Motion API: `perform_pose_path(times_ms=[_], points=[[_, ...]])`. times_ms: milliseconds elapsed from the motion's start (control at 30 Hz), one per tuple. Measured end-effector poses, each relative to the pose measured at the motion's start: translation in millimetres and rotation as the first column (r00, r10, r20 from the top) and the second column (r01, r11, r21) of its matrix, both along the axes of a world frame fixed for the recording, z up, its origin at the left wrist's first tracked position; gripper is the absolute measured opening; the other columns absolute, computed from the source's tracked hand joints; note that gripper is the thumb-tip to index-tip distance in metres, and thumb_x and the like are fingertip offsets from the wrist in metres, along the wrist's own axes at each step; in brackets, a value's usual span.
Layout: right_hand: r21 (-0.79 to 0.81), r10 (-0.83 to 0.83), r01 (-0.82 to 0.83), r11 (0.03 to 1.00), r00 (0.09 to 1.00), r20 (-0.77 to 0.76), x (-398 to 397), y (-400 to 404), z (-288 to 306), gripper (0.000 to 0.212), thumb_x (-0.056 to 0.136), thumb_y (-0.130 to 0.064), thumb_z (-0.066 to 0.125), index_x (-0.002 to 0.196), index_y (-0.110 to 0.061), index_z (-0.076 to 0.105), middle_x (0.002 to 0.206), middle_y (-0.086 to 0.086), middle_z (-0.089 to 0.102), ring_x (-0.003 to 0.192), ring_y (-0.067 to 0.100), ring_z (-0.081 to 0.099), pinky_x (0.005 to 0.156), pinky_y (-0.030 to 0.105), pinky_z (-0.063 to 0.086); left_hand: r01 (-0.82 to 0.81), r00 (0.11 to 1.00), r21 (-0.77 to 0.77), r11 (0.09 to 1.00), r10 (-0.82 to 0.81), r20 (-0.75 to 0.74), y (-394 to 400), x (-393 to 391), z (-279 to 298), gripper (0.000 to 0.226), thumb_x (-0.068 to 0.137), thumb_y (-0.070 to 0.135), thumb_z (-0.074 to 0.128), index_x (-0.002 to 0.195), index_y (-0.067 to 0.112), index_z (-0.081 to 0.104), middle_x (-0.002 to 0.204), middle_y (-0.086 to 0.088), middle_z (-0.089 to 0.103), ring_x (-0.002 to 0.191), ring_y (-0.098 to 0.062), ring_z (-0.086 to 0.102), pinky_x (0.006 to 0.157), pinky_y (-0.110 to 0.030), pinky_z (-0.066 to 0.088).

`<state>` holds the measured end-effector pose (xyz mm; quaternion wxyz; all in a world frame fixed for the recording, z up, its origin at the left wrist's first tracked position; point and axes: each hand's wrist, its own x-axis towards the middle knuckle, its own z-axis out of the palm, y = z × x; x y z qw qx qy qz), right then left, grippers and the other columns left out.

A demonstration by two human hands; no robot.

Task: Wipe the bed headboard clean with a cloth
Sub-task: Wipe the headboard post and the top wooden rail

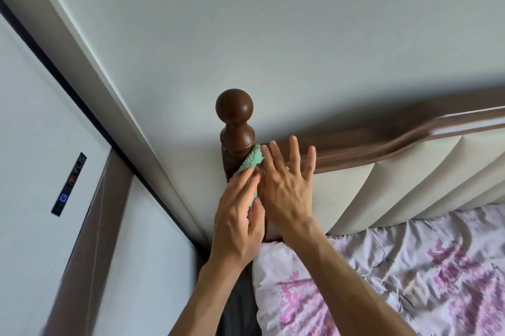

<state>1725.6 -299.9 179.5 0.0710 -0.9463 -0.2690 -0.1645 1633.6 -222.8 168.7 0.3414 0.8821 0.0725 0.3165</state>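
A green cloth (250,162) is pressed against the dark wooden corner post (237,136) of the headboard, just below its round knob (234,107). My left hand (239,215) lies on the cloth's lower part, fingers bent over it. My right hand (287,185) is spread flat with fingers apart, covering the cloth's right side and the cream padded headboard panel (352,191). Most of the cloth is hidden under both hands. The brown top rail (382,144) runs off to the right.
A pillow (289,289) in white and pink floral fabric sits below the hands, with matching bedding (437,259) to the right. A pale wall (273,35) rises behind the headboard. To the left stands a wardrobe (35,122) with brown trim and a small label.
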Motion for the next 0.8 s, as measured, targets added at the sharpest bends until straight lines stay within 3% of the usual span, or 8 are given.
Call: perform_pose_path(times_ms=[133,300,367,433,500,567,700,800], points=[[0.028,0.091,-0.091,0.995,0.996,0.014,28.4,-19.5,6.0,0.046,0.102,-0.043,0.032,0.136,-0.027,0.059,0.149,-0.001,0.05,0.149,0.039,0.023,0.118,0.065,0.005,0.059,0.986,0.234,0.97,-0.02,-0.168,-0.8,5.2,7.5,0.05,0.091,0.008,0.05,0.141,0.002,0.05,0.151,-0.01,0.046,0.14,-0.027,0.043,0.112,-0.046,0.042],[0.155,-0.153,0.139,0.978,0.985,0.082,55.5,-31.8,24.4,0.03,0.095,-0.038,0.059,0.111,-0.013,0.067,0.134,0.012,0.056,0.136,0.041,0.039,0.116,0.062,0.014,0.116,0.939,0.451,0.885,0.049,-0.34,-18.0,24.8,14.6,0.071,0.083,0.019,0.044,0.151,0.004,0.033,0.159,-0.008,0.033,0.15,-0.02,0.024,0.114,-0.038,0.035],[0.275,-0.139,0.086,0.957,0.974,0.177,49.1,-33.5,25.0,0.02,0.093,-0.025,0.061,0.104,-0.009,0.065,0.114,0.013,0.06,0.113,0.039,0.054,0.107,0.054,0.035,0.088,0.927,0.432,0.898,0.086,-0.366,-26.8,40.3,18.7,0.071,0.084,0.021,0.037,0.152,0.003,0.03,0.159,-0.011,0.032,0.151,-0.022,0.02,0.113,-0.034,0.035],[0.368,0.061,-0.117,0.922,0.985,0.161,34.4,-37.7,15.6,0.016,0.094,-0.015,0.056,0.105,-0.009,0.067,0.107,0.01,0.065,0.099,0.034,0.062,0.099,0.046,0.044,0.106,0.922,0.409,0.907,0.065,-0.382,-27.5,57.6,23.3,0.07,0.089,0.025,0.038,0.155,0.005,0.021,0.162,-0.011,0.024,0.154,-0.022,0.008,0.117,-0.029,0.028],[0.335,0.169,-0.17,0.927,0.985,0.032,25.6,-43.5,8.3,0.029,0.095,-0.018,0.053,0.12,-0.011,0.067,0.123,0.005,0.067,0.115,0.027,0.062,0.112,0.048,0.036,0.161,0.928,0.345,0.925,-0.023,-0.371,-21.2,67.3,26.3,0.072,0.09,0.017,0.049,0.155,0.004,0.02,0.163,-0.01,0.021,0.154,-0.02,0.005,0.121,-0.022,0.017],[0.19,0.063,-0.063,0.98,0.998,0.006,31.4,-50.0,8.3,0.041,0.099,-0.029,0.045,0.131,-0.011,0.062,0.136,0.004,0.062,0.13,0.022,0.054,0.12,0.054,0.023,0.128,0.944,0.272,0.954,-0.033,-0.328,-18.0,63.3,29.3,0.068,0.086,0.003,0.052,0.151,0.003,0.032,0.161,-0.008,0.028,0.151,-0.016,0.019,0.117,-0.014,0.013],[-0.014,-0.15,0.15,0.989,0.989,0.008,50.2,-47.2,22.3,0.038,0.093,-0.024,0.057,0.116,0.005,0.065,0.121,0.024,0.064,0.121,0.037,0.057,0.119,0.052,0.025,0.076,0.961,0.163,0.984,-0.028,-0.276,-19.8,41.7,26.7,0.063,0.083,-0.003,0.053,0.145,0.006,0.047,0.157,-0.003,0.037,0.143,-0.014,0.039,0.109,-0.016,0.03],[0.083,0.033,-0.022,0.996,0.99,-0.134,43.1,-29.4,9.7,0.05,0.101,-0.027,0.04,0.14,0.005,0.048,0.148,0.024,0.045,0.143,0.035,0.038,0.122,0.044,0.019,0.08,0.967,0.118,0.99,-0.048,-0.251,-22.2,38.9,25.0,0.058,0.085,-0.006,0.053,0.142,0.004,0.05,0.155,-0.005,0.041,0.142,-0.017,0.04,0.112,-0.022,0.035]])
